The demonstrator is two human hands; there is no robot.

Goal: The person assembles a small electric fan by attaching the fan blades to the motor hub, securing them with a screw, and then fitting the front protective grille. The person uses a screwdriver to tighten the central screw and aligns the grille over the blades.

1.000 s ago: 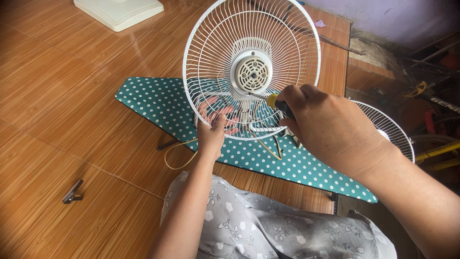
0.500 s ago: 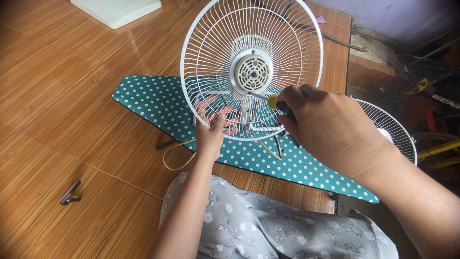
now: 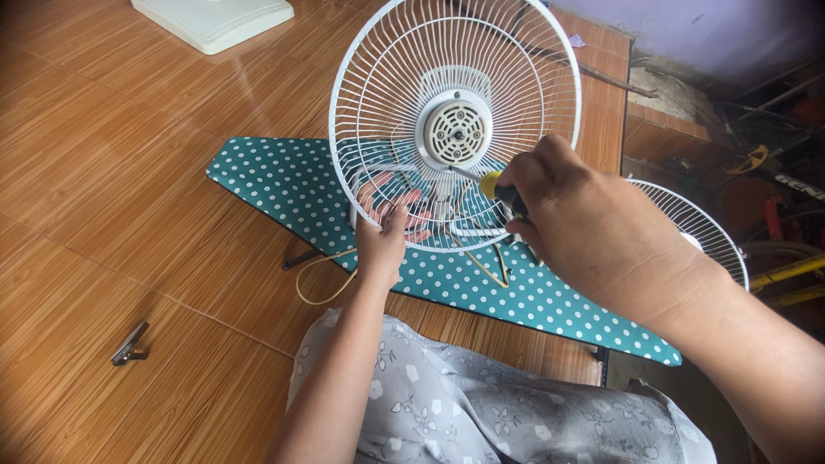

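The right hand [image 3: 584, 228] was closed around a screwdriver [image 3: 497, 186], its long axis slanting up-left from the yellow handle, the shaft passing through the white fan guard [image 3: 455, 125] toward the round hub [image 3: 455, 133]. The left hand [image 3: 384, 225] gripped the guard's lower wires, fingers hooked behind them. The guard stood nearly upright on a dotted teal board [image 3: 301, 185], above the wooden floor [image 3: 103, 172].
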